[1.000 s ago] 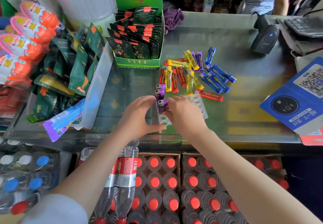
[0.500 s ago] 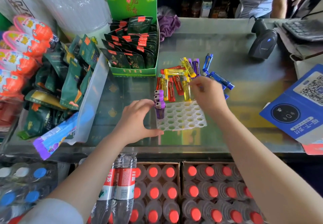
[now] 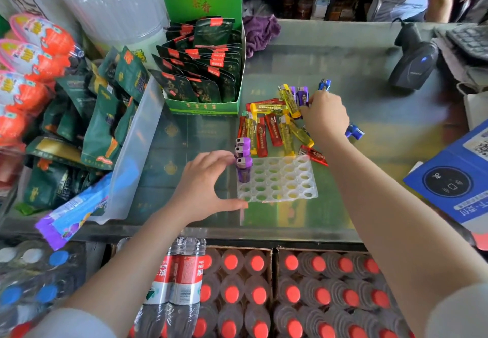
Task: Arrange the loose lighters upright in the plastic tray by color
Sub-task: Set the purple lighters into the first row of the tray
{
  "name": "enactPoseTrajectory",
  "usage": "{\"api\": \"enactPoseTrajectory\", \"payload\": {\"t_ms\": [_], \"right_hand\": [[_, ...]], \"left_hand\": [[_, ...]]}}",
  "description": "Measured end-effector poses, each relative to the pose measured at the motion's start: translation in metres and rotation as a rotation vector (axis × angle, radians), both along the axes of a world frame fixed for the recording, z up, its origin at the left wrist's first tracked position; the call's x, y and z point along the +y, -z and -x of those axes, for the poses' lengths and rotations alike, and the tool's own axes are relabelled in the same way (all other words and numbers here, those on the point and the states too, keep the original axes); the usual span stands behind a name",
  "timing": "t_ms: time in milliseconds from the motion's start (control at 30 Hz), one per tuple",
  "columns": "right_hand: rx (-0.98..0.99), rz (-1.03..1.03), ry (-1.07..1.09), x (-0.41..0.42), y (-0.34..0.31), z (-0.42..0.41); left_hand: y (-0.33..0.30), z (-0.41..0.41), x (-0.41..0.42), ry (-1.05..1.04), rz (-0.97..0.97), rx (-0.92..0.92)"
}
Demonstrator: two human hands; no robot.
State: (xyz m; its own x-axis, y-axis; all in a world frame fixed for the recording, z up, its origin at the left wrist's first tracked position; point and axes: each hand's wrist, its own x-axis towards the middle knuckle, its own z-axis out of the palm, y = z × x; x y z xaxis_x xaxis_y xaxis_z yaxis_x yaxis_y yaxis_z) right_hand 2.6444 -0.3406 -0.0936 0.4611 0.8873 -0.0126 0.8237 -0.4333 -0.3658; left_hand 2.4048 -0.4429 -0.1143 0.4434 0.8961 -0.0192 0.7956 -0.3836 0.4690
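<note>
A white plastic tray (image 3: 290,179) with round holes lies on the glass counter. Three purple lighters (image 3: 244,170) stand upright in its left column. My left hand (image 3: 203,187) braces the tray's left edge, thumb at the near corner and fingertips beside the standing lighters. Beyond the tray lies a loose pile of red lighters (image 3: 273,129), yellow lighters (image 3: 286,134) and blue lighters (image 3: 355,130), the blue ones mostly hidden by my right hand. My right hand (image 3: 326,117) reaches over the pile, fingers curled onto the lower end of a loose purple lighter (image 3: 302,96).
A green display box of sachets (image 3: 203,105) stands just left of the pile. A translucent bin (image 3: 137,147) of snack packets fills the left side. A barcode scanner (image 3: 414,65) and a blue payment sign (image 3: 449,179) are on the right. Bottle crates (image 3: 237,285) sit below the counter.
My right hand left the tray and moved away across the loose pile to the purple lighter at its far side. My left hand stayed at the tray's left edge.
</note>
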Motion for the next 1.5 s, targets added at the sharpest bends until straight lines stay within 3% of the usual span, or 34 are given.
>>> {"api": "enactPoseTrajectory", "payload": {"t_ms": [100, 200, 333, 500, 567, 633, 800, 1200, 1500], "right_hand": [[-0.109, -0.007, -0.055, -0.001, 0.001, 0.0], [-0.073, 0.001, -0.051, -0.001, 0.001, 0.002], [0.127, -0.059, -0.019, -0.006, -0.004, 0.001], [0.564, -0.313, -0.126, -0.049, -0.026, 0.015], [0.74, -0.335, -0.196, -0.078, -0.028, 0.027], [0.797, -0.33, -0.257, -0.107, -0.023, 0.036], [0.781, -0.256, -0.339, -0.148, -0.004, 0.055], [0.447, -0.264, -0.496, -0.154, 0.008, 0.084], [0.259, -0.237, -0.475, -0.154, 0.015, 0.084]], "left_hand": [[0.0, 0.0, -0.001, -0.002, -0.006, -0.006], [0.0, 0.0, -0.001, 0.0, -0.006, -0.007], [0.001, 0.0, -0.001, -0.002, -0.016, -0.021], [0.002, 0.0, -0.001, -0.002, -0.027, -0.025], [0.001, 0.0, -0.001, -0.003, -0.032, -0.029], [0.001, 0.0, -0.002, -0.004, -0.041, -0.032], [0.0, -0.001, -0.002, -0.004, -0.058, -0.014], [0.002, 0.0, -0.004, -0.016, -0.048, -0.009], [0.001, -0.001, -0.004, -0.015, -0.026, -0.033]]}}
